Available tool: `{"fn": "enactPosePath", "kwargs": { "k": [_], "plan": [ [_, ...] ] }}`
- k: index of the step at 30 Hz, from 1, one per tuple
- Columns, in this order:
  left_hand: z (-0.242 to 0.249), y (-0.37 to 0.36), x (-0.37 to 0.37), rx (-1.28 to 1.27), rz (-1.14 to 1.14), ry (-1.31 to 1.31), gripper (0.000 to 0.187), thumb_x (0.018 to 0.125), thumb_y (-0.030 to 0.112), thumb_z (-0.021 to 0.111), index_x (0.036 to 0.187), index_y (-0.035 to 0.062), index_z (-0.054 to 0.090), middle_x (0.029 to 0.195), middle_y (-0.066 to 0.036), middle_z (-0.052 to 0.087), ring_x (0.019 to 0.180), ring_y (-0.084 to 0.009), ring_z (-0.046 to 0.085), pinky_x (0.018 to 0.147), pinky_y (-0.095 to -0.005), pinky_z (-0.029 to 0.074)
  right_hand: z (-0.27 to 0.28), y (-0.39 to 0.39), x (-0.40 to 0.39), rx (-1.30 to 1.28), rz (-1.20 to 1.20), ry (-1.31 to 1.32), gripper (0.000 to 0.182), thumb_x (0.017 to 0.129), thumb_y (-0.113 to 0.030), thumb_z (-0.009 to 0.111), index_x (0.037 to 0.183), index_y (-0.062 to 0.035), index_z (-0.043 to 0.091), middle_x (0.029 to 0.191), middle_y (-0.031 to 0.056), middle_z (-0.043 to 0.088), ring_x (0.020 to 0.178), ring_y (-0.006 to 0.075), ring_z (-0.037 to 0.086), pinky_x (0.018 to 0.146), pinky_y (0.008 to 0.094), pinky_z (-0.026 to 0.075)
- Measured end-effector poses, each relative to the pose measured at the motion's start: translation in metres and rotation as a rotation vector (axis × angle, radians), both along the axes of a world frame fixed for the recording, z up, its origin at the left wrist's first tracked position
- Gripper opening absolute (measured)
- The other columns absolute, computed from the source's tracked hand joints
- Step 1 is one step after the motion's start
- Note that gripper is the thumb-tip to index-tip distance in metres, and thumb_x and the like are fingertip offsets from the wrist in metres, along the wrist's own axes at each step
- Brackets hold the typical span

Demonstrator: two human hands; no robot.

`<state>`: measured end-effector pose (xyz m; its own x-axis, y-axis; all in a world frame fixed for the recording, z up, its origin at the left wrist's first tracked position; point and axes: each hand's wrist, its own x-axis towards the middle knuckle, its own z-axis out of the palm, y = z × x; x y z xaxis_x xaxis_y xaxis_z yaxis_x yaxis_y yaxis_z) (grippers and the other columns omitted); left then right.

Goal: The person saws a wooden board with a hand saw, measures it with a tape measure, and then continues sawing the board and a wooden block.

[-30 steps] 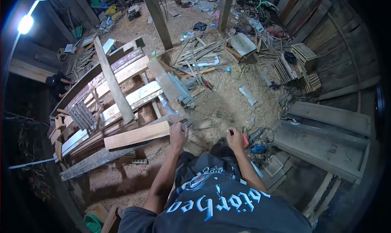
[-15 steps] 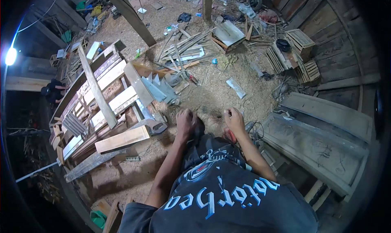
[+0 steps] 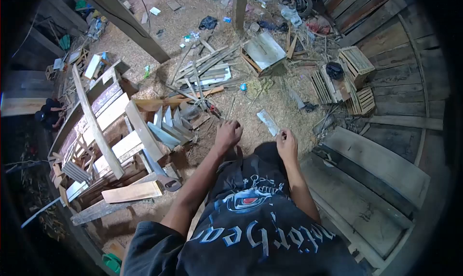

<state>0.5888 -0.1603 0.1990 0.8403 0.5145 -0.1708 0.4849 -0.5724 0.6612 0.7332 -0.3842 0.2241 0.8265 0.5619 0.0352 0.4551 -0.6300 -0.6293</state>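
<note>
My left hand (image 3: 227, 135) is held out low in front of me, its fingers curled in, with no object visible in it. Pliers with red handles (image 3: 214, 111) lie on the ground just beyond it. My right hand (image 3: 287, 143) is also curled, thumb close to the fingers, and nothing shows in its grasp. A pale strip of board (image 3: 267, 122) lies on the sawdust floor near that hand. To the left, a handsaw (image 3: 171, 183) rests beside a cut plank (image 3: 132, 192) on the workbench.
Long boards (image 3: 99, 124) cover the bench at left, and a person (image 3: 49, 114) is beyond it. Scrap wood (image 3: 205, 73) and a white-topped box (image 3: 264, 50) lie ahead. Wooden posts (image 3: 130, 27) stand in the room. Slatted crates (image 3: 357, 59) and a large panelled wooden piece (image 3: 357, 194) are at right.
The view has shifted forward and to the right. Both hands have moved slightly right across the picture; the left has also risen. The bench and saw now appear further left.
</note>
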Motion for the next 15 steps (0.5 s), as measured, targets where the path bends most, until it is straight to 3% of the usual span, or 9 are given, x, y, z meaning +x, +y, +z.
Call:
{"fn": "enactPosePath", "kwargs": {
  "k": [3,7,9,11,12,15],
  "plan": [
    [-0.009,0.026,0.047,-0.032,0.041,0.005,0.029,0.091,0.033,0.06,0.097,0.0057,0.067,0.098,-0.013,0.07,0.101,-0.033,0.064,0.09,-0.0497,0.044,0.018,0.032,0.043,-0.001,-0.028,0.108,0.023,0.089,-0.014,0.064,0.105,0.0026,0.061,0.087,0.0214,0.065,0.076,0.0362,0.064,0.07,0.0437,0.052],
    [-0.044,0.054,0.097,-0.017,0.133,-0.016,0.028,0.092,0.032,0.06,0.1,0.006,0.066,0.097,-0.014,0.07,0.101,-0.0334,0.064,0.09,-0.0487,0.045,0.002,0.072,0.112,-0.056,0.082,0.109,0.02,0.091,-0.014,0.064,0.104,0.0011,0.063,0.083,0.0184,0.066,0.076,0.0365,0.066,0.069,0.0425,0.052],
    [-0.074,0.05,0.112,-0.044,0.258,-0.017,0.026,0.09,0.029,0.062,0.1,0.0057,0.066,0.097,-0.015,0.069,0.099,-0.0351,0.063,0.091,-0.0481,0.045,-0.019,0.084,0.146,-0.146,0.187,0.174,0.02,0.092,-0.016,0.063,0.102,0.0012,0.062,0.09,0.0205,0.066,0.082,0.0382,0.066,0.074,0.0432,0.052],
    [-0.111,0.063,0.136,-0.024,0.353,-0.021,0.024,0.089,0.027,0.063,0.099,0.0056,0.066,0.097,-0.016,0.069,0.098,-0.0359,0.063,0.091,-0.0479,0.045,-0.05,0.113,0.191,-0.267,0.301,0.231,0.021,0.092,-0.018,0.062,0.102,0.0011,0.062,0.094,0.0218,0.066,0.085,0.0392,0.066,0.075,0.0438,0.052],
    [-0.112,0.066,0.151,-0.102,0.433,0.046,0.023,0.088,0.025,0.064,0.099,0.0046,0.067,0.098,-0.018,0.068,0.099,-0.0373,0.062,0.093,-0.0481,0.045,-0.093,0.117,0.212,-0.168,0.369,0.218,0.021,0.09,-0.017,0.062,0.105,-0.0025,0.063,0.09,0.0205,0.067,0.086,0.0401,0.065,0.073,0.0481,0.051],
    [-0.192,0.067,0.187,-0.108,0.517,0.114,0.025,0.088,0.025,0.064,0.1,0.0037,0.067,0.099,-0.018,0.068,0.101,-0.038,0.062,0.093,-0.0487,0.045,-0.171,0.155,0.266,-0.296,0.541,0.197,0.023,0.089,-0.018,0.064,0.105,-0.0017,0.062,0.093,0.0212,0.067,0.087,0.041,0.065,0.076,0.0487,0.052]
  ]
}}
